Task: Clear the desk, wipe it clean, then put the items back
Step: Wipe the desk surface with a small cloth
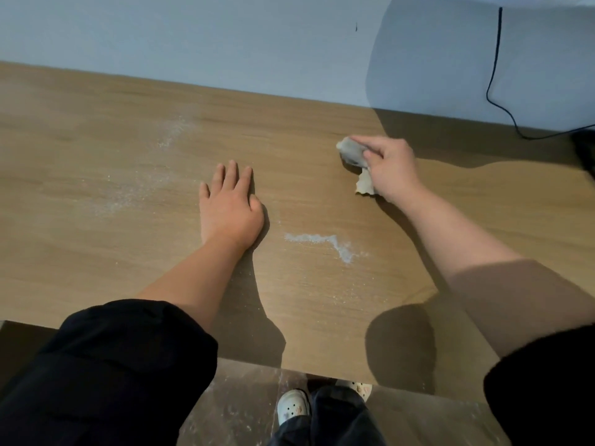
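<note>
The wooden desk (112,252) fills the view and bears no items. My right hand (391,169) grips a crumpled grey-white cloth (352,154) and holds it against the desk surface toward the back right. My left hand (230,206) rests flat on the desk near the middle, fingers straight and together. A streak of white powder (325,241) lies on the wood between my two arms. Fainter white dust (141,185) spreads across the surface left of my left hand.
A pale wall (225,40) runs along the desk's far edge. A black cable (497,75) hangs down the wall at the right and leads to a dark object (584,149) at the desk's right edge. The dusty floor and my feet (293,408) show below the front edge.
</note>
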`<state>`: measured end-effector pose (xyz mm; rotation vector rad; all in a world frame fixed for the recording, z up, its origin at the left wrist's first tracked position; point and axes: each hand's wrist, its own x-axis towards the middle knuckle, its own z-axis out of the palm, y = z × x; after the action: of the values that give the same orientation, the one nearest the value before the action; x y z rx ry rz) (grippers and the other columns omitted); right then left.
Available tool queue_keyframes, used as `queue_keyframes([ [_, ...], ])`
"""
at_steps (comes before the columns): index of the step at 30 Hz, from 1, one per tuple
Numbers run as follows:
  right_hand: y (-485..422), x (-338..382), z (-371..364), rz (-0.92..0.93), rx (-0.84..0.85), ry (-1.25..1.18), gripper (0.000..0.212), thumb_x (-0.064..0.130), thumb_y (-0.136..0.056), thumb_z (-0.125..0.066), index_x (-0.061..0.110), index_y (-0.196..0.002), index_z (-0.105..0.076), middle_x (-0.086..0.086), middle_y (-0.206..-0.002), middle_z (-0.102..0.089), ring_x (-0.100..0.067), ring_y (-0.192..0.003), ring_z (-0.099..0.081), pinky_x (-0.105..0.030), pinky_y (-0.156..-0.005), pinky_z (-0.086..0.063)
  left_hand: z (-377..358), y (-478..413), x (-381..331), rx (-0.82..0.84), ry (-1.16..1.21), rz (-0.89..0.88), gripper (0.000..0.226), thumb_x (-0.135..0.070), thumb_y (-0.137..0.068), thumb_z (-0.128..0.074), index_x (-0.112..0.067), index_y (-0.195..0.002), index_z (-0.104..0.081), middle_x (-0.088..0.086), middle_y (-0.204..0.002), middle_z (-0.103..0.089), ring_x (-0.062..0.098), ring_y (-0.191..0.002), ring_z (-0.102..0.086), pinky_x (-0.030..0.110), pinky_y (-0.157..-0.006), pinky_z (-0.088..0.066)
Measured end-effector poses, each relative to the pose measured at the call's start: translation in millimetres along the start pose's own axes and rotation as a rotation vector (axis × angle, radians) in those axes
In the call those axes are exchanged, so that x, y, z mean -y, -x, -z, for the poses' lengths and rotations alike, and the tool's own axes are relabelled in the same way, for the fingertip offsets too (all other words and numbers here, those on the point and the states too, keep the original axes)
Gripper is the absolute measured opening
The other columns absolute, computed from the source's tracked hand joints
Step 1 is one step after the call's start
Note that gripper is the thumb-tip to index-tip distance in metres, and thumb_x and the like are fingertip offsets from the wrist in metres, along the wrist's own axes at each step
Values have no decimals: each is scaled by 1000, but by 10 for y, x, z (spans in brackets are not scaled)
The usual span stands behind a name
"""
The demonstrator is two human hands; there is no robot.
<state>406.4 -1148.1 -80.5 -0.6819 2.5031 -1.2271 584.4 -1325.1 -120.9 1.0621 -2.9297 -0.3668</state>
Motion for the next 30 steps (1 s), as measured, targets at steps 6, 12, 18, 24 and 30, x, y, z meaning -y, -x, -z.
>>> queue_keyframes([
  [6,-289,209,-608,120,270,107,43,-2,-95,-45,21,-128,-61,3,-144,-48,-15,-137,-38,-23,-110,-21,-7,-5,22,-62,6,146,56,-23,-100,-29,-18,-155,-21,7,-164,-8,24,-151,0,47,-122,-2],
  [12,-89,364,-830,291,649,104,46,-15,-90,-43,11,-122,-65,0,-140,-53,-9,-136,-38,-1,-101,-19,-3,-11,12,-62,2,145,56,-21,-100,-31,-17,-155,-21,7,-164,-9,24,-151,-2,46,-121,-4],
  [18,150,331,-631,274,853,61,42,-18,-89,-45,7,-112,-70,-1,-130,-61,1,-125,-45,7,-93,-23,-5,-17,14,-73,-2,142,55,-21,-101,-30,-17,-155,-23,8,-164,-11,24,-151,-3,46,-121,-6],
  [24,476,119,-379,210,930,53,40,-16,-89,-48,9,-106,-73,4,-125,-64,5,-123,-45,3,-100,-20,-3,-5,12,-72,1,140,56,-19,-100,-30,-16,-155,-22,8,-164,-11,24,-151,-3,47,-122,-5],
  [30,664,134,-51,109,986,98,39,-10,-91,-50,19,-99,-74,11,-116,-68,12,-108,-56,-6,-100,-35,2,0,11,-65,-1,134,55,-20,-101,-28,-15,-155,-21,8,-164,-10,25,-151,-2,47,-122,-5],
])
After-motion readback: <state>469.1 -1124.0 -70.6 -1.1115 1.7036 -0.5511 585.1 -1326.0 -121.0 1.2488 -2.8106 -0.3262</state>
